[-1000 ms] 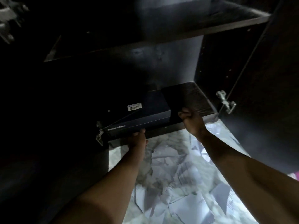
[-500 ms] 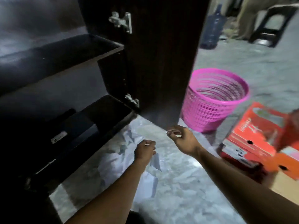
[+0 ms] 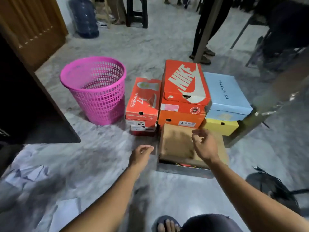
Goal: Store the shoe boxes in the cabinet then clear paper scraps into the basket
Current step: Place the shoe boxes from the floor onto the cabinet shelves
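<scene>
Shoe boxes stand stacked on the floor ahead: a red Nike box on an orange one, a red Go Walk box, a light blue box over a yellow one. Nearest lies a brown cardboard box with its lid ajar. My right hand hovers over that brown box, fingers loosely curled, holding nothing. My left hand hangs just left of the box, empty too. The pink basket stands empty at the left. White paper scraps lie at lower left.
The dark cabinet door stands open at the left edge. A person's legs and a table leg stand behind the boxes. A blue water jug and stools sit at the back. A black cable bundle lies at the right. My foot shows below.
My view swung from the cabinet shelf, where both hands pushed a dark blue box in, round to the box stack. Both hands left the cabinet and now reach toward the brown box.
</scene>
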{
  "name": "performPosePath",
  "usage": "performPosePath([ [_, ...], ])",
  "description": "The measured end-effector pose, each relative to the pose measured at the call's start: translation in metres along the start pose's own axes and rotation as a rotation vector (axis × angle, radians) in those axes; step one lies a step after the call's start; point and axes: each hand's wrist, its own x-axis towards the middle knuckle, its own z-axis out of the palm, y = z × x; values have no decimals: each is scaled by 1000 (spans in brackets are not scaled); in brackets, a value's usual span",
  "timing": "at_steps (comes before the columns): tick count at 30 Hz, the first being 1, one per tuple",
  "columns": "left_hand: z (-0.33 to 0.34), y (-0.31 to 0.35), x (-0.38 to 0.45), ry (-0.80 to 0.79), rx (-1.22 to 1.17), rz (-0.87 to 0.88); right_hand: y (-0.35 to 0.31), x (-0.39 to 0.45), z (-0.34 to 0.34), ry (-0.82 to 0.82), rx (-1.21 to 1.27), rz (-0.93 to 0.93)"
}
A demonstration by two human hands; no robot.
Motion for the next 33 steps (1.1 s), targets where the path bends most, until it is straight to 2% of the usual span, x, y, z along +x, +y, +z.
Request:
performPosePath([
  [2,31,0,9,-77,51,6,38,5,-25,194,-67,135],
  [4,56,-5,21,-115,91,20,74,8,-47,312,-89,334],
  [6,70,-8,24,-117,123,24,110,6,-55,273,-38,522],
  [9,78,-11,27,-119,156,-6,138,-3,-52,55,154,647],
  [11,79,-11,26,-109,167,-11,141,-9,-45,-3,211,599],
  [15,67,-11,13,-38,127,22,128,-26,-29,37,246,506],
  [21,3,-27,4,90,116,-7,78,-42,1,-45,192,361],
  [28,-114,-33,-43,419,83,8,-18,-57,67,-315,61,150],
  [33,-206,-58,-84,648,2,-37,-92,-76,148,-492,63,8],
])
